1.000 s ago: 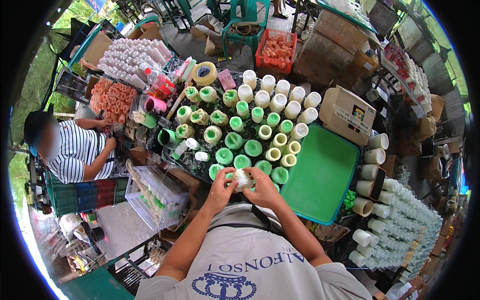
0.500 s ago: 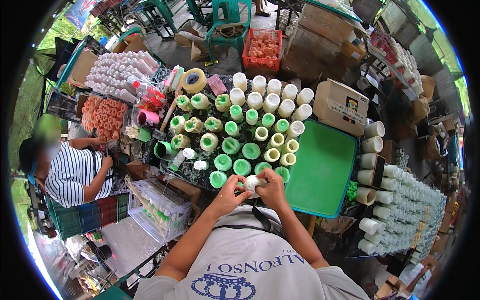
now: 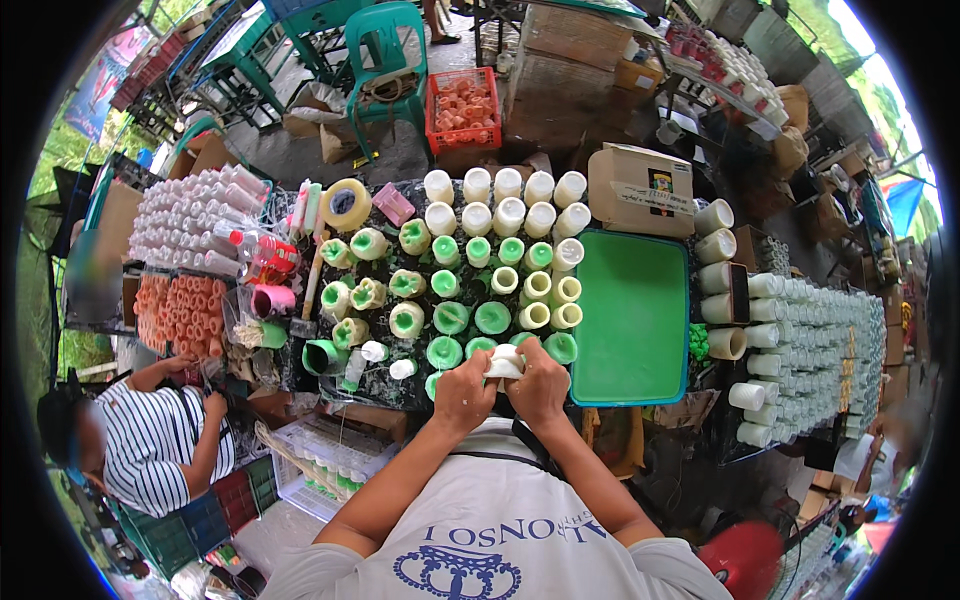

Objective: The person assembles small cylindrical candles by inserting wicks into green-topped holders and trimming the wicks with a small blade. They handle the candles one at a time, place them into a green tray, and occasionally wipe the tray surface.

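Observation:
Both hands meet in front of my shirt at the table's near edge. Between them is a small white piece, soft or waxy in look (image 3: 504,363), with a curved fold across it. My left hand (image 3: 464,392) is closed on its left side, and my right hand (image 3: 539,384) grips the right side. Just beyond the fingers stand round green-filled pieces (image 3: 444,351). Farther back are cream hollow cylinders (image 3: 535,315) and rows of white cylinders (image 3: 508,215). Pale cylinders with ragged green tops (image 3: 407,320) stand to the left. The underside of the held piece is hidden by my fingers.
A green tray (image 3: 630,325) lies to the right, with a cardboard box (image 3: 640,192) behind it. A tape roll (image 3: 345,204) and a hammer (image 3: 312,285) lie at left. A person in a striped shirt (image 3: 155,440) sits far left. Stacked cylinders (image 3: 780,345) fill the right-hand table.
The white piece looked like a rounded lump and now shows a folded, curved band between my hands. My fingers have turned inward around it. The whole view has shifted.

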Action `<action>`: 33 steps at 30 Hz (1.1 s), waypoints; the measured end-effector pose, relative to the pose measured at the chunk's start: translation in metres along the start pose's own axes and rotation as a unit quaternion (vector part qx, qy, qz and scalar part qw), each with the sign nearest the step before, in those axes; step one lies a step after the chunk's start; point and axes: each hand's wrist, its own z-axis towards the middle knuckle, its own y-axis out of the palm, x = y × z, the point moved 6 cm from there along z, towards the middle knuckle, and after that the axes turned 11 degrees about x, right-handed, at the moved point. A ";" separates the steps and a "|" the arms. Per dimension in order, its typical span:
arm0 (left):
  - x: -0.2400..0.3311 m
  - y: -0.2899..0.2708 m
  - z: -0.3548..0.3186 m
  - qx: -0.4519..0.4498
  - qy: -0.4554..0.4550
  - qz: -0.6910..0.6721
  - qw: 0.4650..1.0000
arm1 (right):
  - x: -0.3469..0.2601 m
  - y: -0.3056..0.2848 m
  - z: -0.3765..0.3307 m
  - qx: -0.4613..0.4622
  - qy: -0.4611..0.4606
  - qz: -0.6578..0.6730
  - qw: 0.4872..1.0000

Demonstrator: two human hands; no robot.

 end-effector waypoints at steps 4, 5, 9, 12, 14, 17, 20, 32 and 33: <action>0.011 0.007 0.004 -0.038 0.060 0.021 0.997 | 0.010 -0.010 -0.005 0.012 0.001 -0.145 0.989; 0.009 0.012 0.003 -0.053 0.069 0.030 0.996 | 0.012 -0.013 -0.008 0.015 0.003 -0.158 0.987; 0.012 0.022 -0.002 -0.081 0.109 0.032 0.990 | 0.016 -0.012 -0.021 0.055 -0.015 -0.137 0.989; 0.009 0.024 0.000 -0.123 0.095 0.050 0.987 | 0.012 -0.007 -0.023 0.035 0.030 -0.109 0.993; 0.006 0.025 0.001 -0.142 0.067 0.063 0.986 | 0.012 -0.001 -0.026 0.015 0.053 -0.083 0.995; -0.007 0.029 -0.004 -0.165 0.032 0.059 0.984 | 0.014 0.010 -0.029 -0.010 0.045 -0.041 0.998; -0.014 0.025 -0.004 -0.187 -0.027 0.029 0.982 | 0.009 0.021 -0.022 -0.056 0.027 -0.040 0.997; -0.055 0.056 -0.013 -0.238 -0.534 -0.585 0.563 | -0.018 0.027 -0.003 -0.160 -0.092 0.007 0.983; -0.059 0.061 -0.018 -0.209 -0.543 -0.586 0.564 | -0.016 0.027 -0.006 -0.160 -0.103 0.010 0.982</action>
